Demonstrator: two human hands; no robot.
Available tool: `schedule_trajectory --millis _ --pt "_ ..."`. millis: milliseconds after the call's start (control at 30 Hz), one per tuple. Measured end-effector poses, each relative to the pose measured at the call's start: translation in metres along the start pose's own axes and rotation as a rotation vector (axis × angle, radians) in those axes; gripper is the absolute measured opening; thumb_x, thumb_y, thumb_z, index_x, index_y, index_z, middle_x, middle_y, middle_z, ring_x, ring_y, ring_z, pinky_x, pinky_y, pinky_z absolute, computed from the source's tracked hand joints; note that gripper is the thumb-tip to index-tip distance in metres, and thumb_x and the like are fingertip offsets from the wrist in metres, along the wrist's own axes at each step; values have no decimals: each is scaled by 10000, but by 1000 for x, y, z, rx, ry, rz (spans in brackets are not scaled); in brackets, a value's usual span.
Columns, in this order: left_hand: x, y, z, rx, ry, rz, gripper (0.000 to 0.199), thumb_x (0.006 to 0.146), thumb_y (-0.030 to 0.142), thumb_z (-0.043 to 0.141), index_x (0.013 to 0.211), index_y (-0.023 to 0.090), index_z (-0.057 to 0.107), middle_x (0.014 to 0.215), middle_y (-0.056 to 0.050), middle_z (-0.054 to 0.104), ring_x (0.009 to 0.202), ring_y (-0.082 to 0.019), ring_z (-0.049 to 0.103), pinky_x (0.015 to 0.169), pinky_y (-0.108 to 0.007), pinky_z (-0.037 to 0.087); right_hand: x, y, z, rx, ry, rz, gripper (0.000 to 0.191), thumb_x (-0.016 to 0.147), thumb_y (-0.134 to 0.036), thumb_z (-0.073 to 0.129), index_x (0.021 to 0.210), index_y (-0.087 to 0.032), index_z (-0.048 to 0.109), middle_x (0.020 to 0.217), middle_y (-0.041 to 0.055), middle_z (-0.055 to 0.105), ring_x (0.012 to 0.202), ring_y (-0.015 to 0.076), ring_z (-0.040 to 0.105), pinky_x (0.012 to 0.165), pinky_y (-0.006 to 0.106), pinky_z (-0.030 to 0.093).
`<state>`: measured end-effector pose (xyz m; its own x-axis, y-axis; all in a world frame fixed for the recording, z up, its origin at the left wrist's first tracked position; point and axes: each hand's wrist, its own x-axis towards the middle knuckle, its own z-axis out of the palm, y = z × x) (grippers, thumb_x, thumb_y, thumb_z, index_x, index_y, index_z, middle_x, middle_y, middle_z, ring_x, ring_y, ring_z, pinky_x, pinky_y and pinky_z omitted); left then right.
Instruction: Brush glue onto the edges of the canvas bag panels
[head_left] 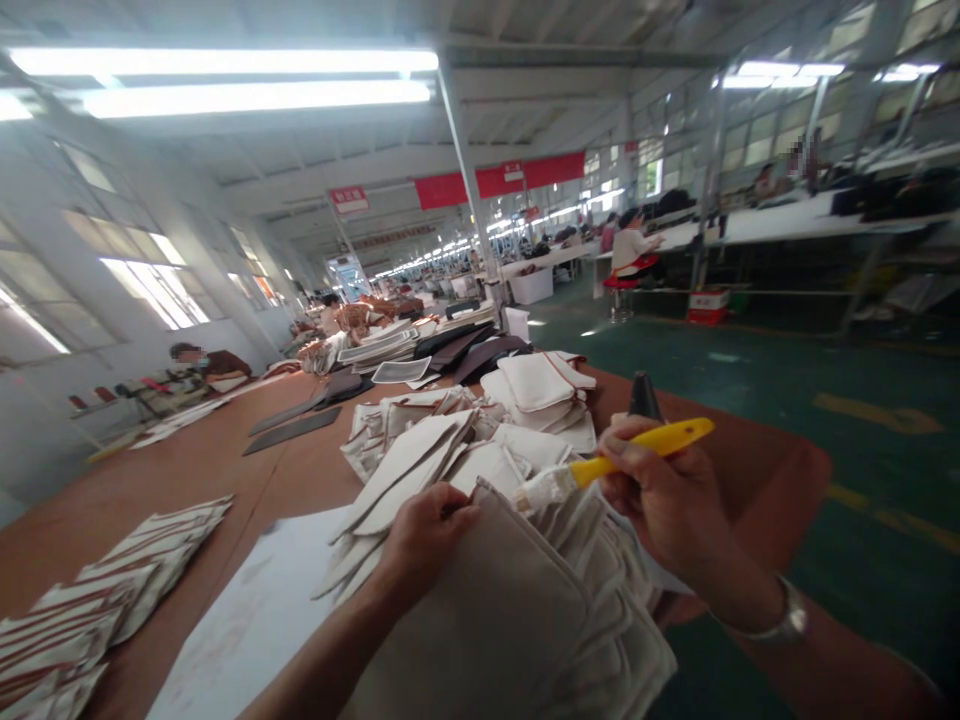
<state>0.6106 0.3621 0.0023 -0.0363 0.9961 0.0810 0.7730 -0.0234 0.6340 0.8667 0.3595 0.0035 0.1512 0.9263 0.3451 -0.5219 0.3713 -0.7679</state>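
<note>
A yellow-handled paintbrush [652, 444] is gripped in my right hand [671, 500], its whitish bristles pointing left. The same hand also has a dark, tapered object [645, 396] sticking up from behind the fingers; its kind I cannot make out. With thumb and fingers pinched, my left hand [427, 535] holds the top corner of a beige fabric panel [495, 610]. The brush tip is at that panel's upper edge, close to my left fingers. More beige panels [622, 600] fan out beneath and to the right, and a pile of them [409, 465] rises behind my left hand.
The brown table [300, 490] carries white paper [262, 600], brown-striped beige pieces [112, 590] at left, and dark flat pieces [292, 430]. Stacked panels [540, 385] stand farther back. A person [217, 365] sits at far left; another [634, 245] sits across the green floor [750, 390].
</note>
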Motion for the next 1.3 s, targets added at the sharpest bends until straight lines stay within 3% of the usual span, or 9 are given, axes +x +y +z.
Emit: schedule_trajectory --millis 167,300,400,500,633,800,967,1133,1300 --pt "-22 10 6 -94 61 160 196 772 377 674 802 194 735 716 6 710 685 -168 623 637 -253 465 8 17 12 -303 -226 -108 231 932 -384 651 871 -167 599 548 -33 468 454 88 381 414 193 284" --pt "-33 11 8 -127 131 287 139 782 338 693 779 206 737 713 13 715 668 -154 629 634 -240 480 16 12 11 -568 -229 -335 220 950 -333 603 830 -150 627 573 -14 476 498 95 401 455 213 295" --pt "-37 12 8 -106 165 371 92 802 285 694 765 206 723 695 21 701 646 -137 625 618 -220 482 9 3 7 -456 -196 -346 190 977 -327 598 873 -168 609 588 -29 459 500 93 390 469 218 306" --pt "-42 14 8 -48 182 494 99 846 259 687 769 200 702 687 21 683 625 -119 618 597 -199 476 -1 0 4 -436 -294 -297 186 992 -325 586 888 -173 610 633 -21 480 534 102 420 497 227 345" --pt "-51 17 9 120 194 772 120 939 218 609 849 189 683 753 -3 690 641 -102 637 600 -187 473 -4 -7 2 -591 -258 -399 196 985 -308 591 860 -163 632 647 -6 513 550 109 453 513 242 352" --pt "-61 19 9 435 274 1043 200 1023 201 478 919 176 646 776 -20 683 662 -131 637 620 -241 470 -5 -31 4 -421 -307 -399 156 1001 -279 591 878 -187 620 694 -14 511 549 93 427 507 236 345" --pt "-69 18 7 603 332 1109 146 1010 164 491 988 158 635 794 -26 666 665 -163 597 613 -303 435 -10 -52 5 -640 -656 -366 124 973 -199 559 865 -166 607 762 15 567 632 112 504 548 237 397" --pt "-74 23 2 622 353 1173 176 1009 136 455 980 130 629 776 -34 655 637 -164 569 590 -322 408 -16 -65 6 -659 -534 -541 64 963 -142 564 931 -179 605 779 14 578 647 116 524 557 237 415" --pt "-83 20 -3 622 391 1124 182 1009 139 449 941 147 617 736 -22 644 607 -160 556 574 -316 398 -26 -62 9 -752 -740 -416 137 978 -177 531 853 -172 587 699 2 555 589 103 502 522 216 414"
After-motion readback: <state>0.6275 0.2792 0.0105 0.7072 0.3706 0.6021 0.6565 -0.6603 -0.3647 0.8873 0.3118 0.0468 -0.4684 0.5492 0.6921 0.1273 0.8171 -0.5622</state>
